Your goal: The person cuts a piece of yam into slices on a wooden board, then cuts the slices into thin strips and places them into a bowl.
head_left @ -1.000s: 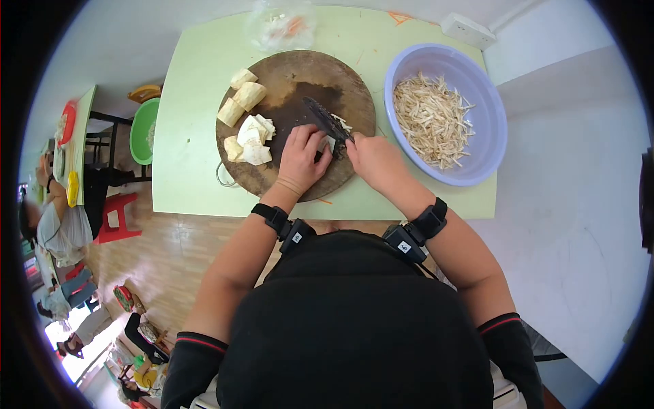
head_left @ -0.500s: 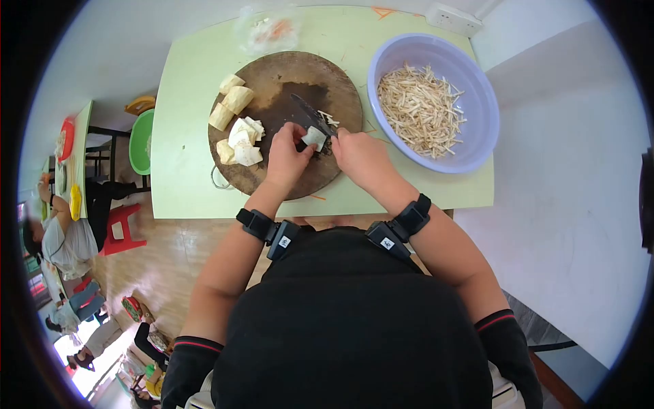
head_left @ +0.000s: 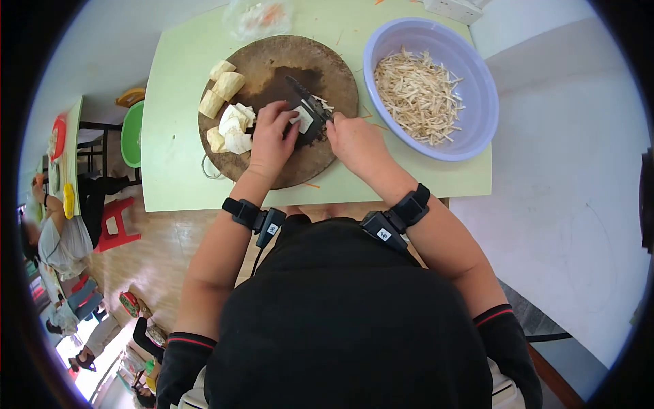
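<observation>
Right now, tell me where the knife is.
In the head view, the knife is over the middle of the round cutting board, gripped by the right hand, its blade against the pale chunk that the left hand steadies.

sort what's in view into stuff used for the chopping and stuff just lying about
In use: knife in right hand; white piece under left hand; chopping board; waiting chunks; purple basin of cut strips.
Lying about: plastic bag beyond the board; power strip; green bowl and red stool at left.
</observation>
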